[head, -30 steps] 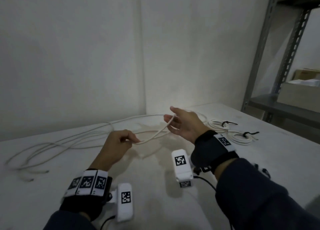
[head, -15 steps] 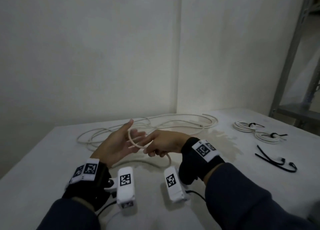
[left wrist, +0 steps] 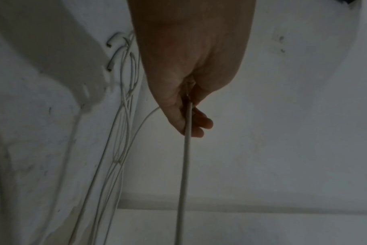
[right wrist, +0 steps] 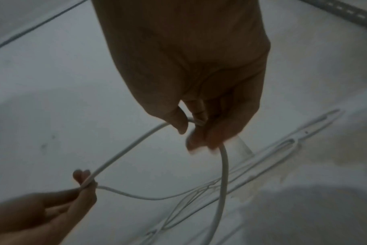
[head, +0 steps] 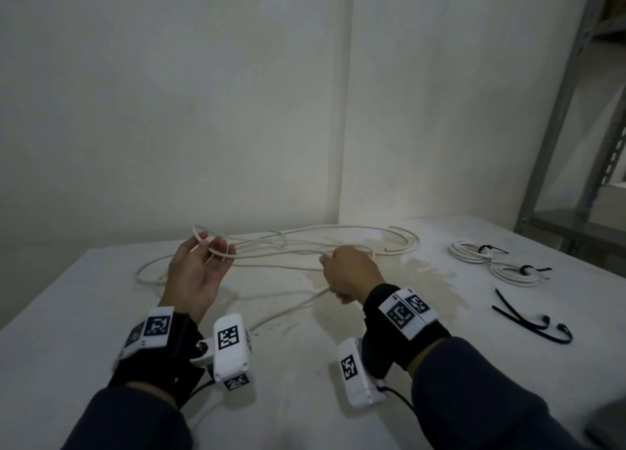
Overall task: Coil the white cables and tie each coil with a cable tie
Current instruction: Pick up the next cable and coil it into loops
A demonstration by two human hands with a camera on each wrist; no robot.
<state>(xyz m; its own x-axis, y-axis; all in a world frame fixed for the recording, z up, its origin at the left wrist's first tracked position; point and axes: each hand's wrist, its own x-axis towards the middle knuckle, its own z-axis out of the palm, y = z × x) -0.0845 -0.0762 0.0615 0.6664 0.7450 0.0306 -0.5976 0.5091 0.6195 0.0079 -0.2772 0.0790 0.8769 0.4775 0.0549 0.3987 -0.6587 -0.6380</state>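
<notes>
A long loose white cable (head: 305,241) sprawls over the white table (head: 67,297). My left hand (head: 216,246) is raised palm up and pinches a small loop of this cable between thumb and fingers. The left wrist view shows the cable (left wrist: 186,149) running out of that hand (left wrist: 191,119). To the right, my right hand (head: 330,263) is curled round a further stretch of the same cable. In the right wrist view the cable (right wrist: 136,144) spans from the right hand (right wrist: 191,131) to the left hand (right wrist: 84,184). Two black cable ties (head: 531,321) lie at the right.
Two tied white coils (head: 471,250) (head: 515,270) lie at the far right of the table. A grey metal shelf (head: 576,226) stands beyond the table's right side. White walls meet in a corner behind the table.
Half a second ago my hands met at the centre around a loop. The right hand has since moved right along the cable, while the left keeps the loop, raised.
</notes>
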